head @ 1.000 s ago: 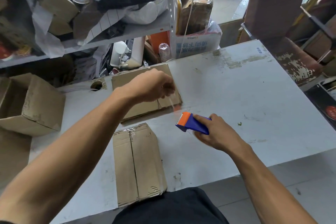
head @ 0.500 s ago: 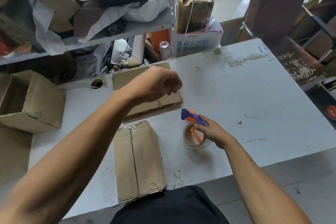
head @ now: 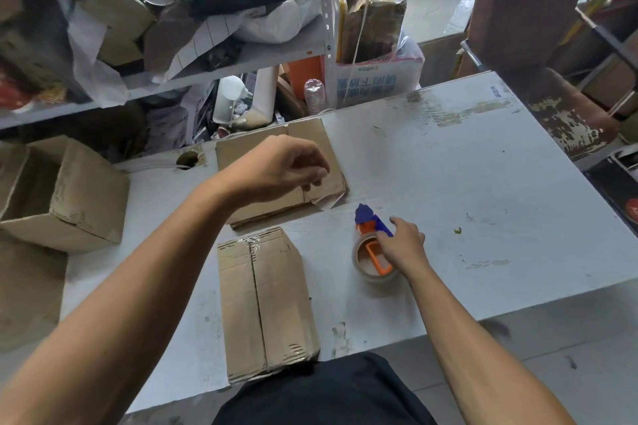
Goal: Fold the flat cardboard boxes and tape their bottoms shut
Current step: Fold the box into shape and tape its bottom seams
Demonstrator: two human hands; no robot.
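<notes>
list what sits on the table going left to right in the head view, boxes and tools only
open cardboard box → taped box → tape dispenser, with the right hand on it. The flat cardboard stack lies farther back and overlaps the taped box's span, so I leave it out.

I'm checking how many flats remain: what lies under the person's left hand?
A stack of flattened brown cardboard boxes lies on the white table under the left hand. Layered edges show in front; the hand covers its middle, so the count stays unclear.
</notes>
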